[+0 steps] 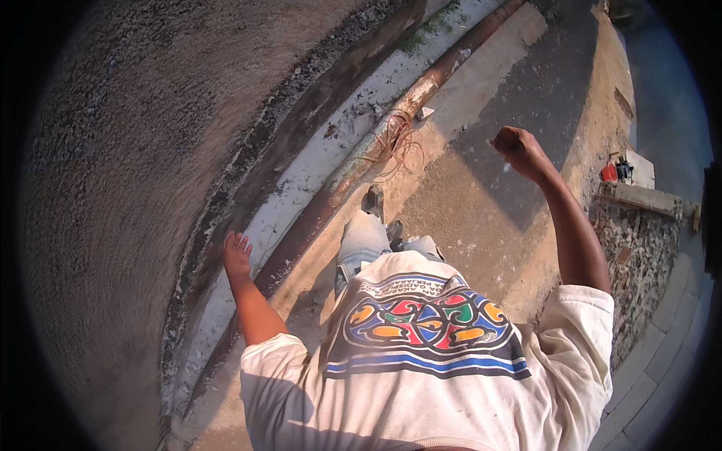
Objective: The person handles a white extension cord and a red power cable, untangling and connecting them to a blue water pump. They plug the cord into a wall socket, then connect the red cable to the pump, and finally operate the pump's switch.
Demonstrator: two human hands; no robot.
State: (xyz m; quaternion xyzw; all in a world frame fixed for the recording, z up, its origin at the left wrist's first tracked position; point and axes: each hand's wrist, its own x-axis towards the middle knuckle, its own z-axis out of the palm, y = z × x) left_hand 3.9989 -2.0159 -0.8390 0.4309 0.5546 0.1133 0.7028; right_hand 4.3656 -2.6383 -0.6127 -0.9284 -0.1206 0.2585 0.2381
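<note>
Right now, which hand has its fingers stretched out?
The left hand: its fingers stick out, while the right hand's are curled in.

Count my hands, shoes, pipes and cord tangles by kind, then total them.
Hands (left hand, right hand): 2
Shoes: 2
Pipe: 1
Cord tangle: 1
Total: 6

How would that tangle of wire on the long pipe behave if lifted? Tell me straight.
The wire would probably flop and sag, as its thin strands curl in loose loops. It looks light for its spread, with gaps showing between strands. It may snag, since the loops cross one another and lie against the rough-looking pipe.
</note>
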